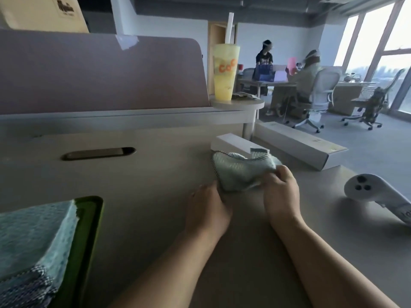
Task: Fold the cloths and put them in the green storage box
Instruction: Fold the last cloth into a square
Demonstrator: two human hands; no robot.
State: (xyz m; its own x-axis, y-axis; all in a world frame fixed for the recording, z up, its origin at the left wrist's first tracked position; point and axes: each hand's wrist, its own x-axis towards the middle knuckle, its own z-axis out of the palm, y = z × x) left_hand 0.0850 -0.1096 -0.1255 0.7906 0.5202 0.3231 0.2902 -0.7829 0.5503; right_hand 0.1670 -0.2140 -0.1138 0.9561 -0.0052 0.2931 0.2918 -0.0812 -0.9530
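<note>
Office tabletop, dim grey, desk divider behind it, people working well away in the background. Both my hands are on one pale green cloth, bunched and held just off the surface: left hand pinches its near-left edge, right hand has thumb and fingers closed on the right corner, so both grips are clamped on fabric. My read: mid-fold, not flat yet. To do it well I'd lay it down, match corners, keep the stitched edge aligned, press the crease flat before lifting. Green storage box sits at lower left, well apart from the cloth, already carrying a stack of folded cloths that rises above its rim, so the next one needs to land square on top or it may slide. Path left looks free. White carton sits just behind the cloth, longer carton beyond, white controller to my right, yellow drink cup on a side shelf; none in the way.
</note>
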